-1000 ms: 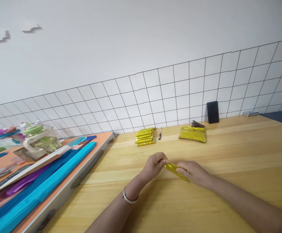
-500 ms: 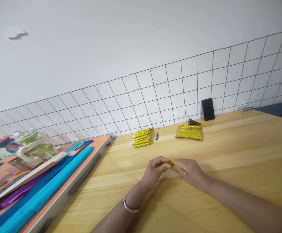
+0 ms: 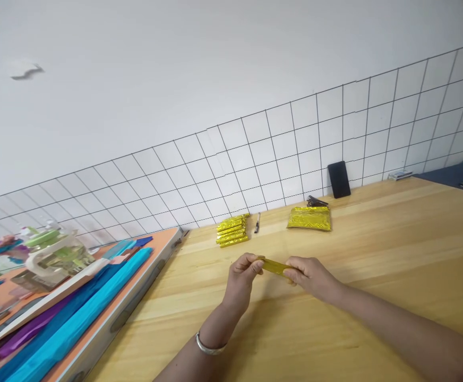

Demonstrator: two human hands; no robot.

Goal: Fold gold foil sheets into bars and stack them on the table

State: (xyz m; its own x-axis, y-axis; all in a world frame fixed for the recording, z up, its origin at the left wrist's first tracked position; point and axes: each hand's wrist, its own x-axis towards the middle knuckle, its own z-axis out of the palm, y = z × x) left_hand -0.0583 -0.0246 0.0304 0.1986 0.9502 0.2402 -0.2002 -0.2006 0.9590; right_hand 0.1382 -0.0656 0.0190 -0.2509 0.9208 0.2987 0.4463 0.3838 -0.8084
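Note:
A narrow gold foil strip (image 3: 274, 266) is stretched between my two hands, above the wooden table (image 3: 199, 297). My left hand (image 3: 242, 276) pinches its left end, with a silver bangle on the wrist. At the right end, the thumb and fingers of my right hand (image 3: 309, 275) are closed on the strip. Beyond my hands lie a stack of gold foil rolls (image 3: 232, 231) and a flat gold foil packet (image 3: 309, 218). A pen (image 3: 257, 223) rests between these two.
A black stapler-like object (image 3: 317, 201) and an upright black tablet (image 3: 339, 180) are at the back, before a wire grid. On the left, an orange-topped board (image 3: 162, 237) bears blue and purple paper and a green-lidded jug (image 3: 58, 257).
My hands have moved apart, the left one shifting left. More of the gold strip now shows between them, where before it was bunched at the fingertips. The view has shifted slightly.

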